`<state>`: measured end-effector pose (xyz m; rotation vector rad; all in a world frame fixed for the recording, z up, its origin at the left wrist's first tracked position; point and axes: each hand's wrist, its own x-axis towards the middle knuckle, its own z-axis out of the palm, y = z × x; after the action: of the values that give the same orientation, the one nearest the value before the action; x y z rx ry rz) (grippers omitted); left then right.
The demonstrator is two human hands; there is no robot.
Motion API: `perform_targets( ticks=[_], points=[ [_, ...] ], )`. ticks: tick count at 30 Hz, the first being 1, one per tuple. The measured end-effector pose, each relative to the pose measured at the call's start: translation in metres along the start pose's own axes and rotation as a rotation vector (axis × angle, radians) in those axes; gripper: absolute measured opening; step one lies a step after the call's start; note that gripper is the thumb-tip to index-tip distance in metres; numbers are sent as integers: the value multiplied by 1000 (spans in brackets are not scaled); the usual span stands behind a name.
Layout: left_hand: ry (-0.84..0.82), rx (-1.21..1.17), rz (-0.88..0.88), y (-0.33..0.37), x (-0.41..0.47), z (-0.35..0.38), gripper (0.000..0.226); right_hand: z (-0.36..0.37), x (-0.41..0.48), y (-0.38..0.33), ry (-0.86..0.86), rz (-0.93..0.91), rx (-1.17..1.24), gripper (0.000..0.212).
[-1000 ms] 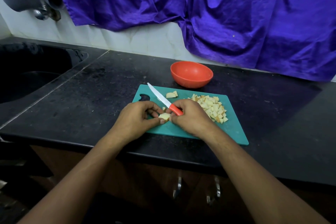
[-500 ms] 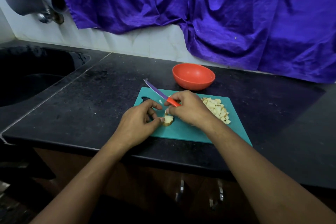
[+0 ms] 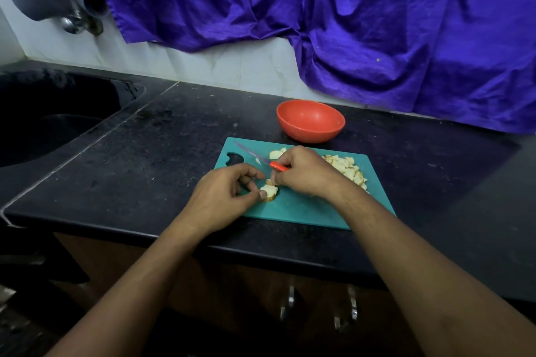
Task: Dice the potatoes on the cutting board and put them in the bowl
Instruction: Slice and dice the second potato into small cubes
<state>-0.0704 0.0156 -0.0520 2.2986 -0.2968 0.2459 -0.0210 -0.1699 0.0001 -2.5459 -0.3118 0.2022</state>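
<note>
Pale potato slice (image 3: pixel 269 192) with brown skin edge, flat on teal cutting board (image 3: pixel 304 209)

A black stone counter (image 3: pixel 130 153) stands against a white tiled wall (image 3: pixel 203 64), which a crumpled purple cloth (image 3: pixel 319 9) partly covers. A dark sink (image 3: pixel 43 124) sits at the counter's left end, below a metal tap (image 3: pixel 72 22).

A single wide-angle head view looks forward and down from above the near edge of the black stone worktop (image 3: pixel 162 153), close over the teal plastic cutting board (image 3: pixel 307 211), facing the purple cloth curtain (image 3: pixel 319 9) on the far wall.
</note>
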Motion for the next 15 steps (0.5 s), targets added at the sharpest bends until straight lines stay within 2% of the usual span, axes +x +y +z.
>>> perform_targets(
  ticks=[5, 9, 15],
  points=[
    [-51, 42, -9, 0, 0, -3, 48, -4, -1, 1, -35, 10, 37, 10],
    [-58, 83, 24, 0, 0, -3, 45, -1, -2, 4, -41, -15, 61, 5],
    [-46, 111, 72, -4, 2, 0, 42, 0, -1, 1, -7, -42, -37, 3]
  ],
)
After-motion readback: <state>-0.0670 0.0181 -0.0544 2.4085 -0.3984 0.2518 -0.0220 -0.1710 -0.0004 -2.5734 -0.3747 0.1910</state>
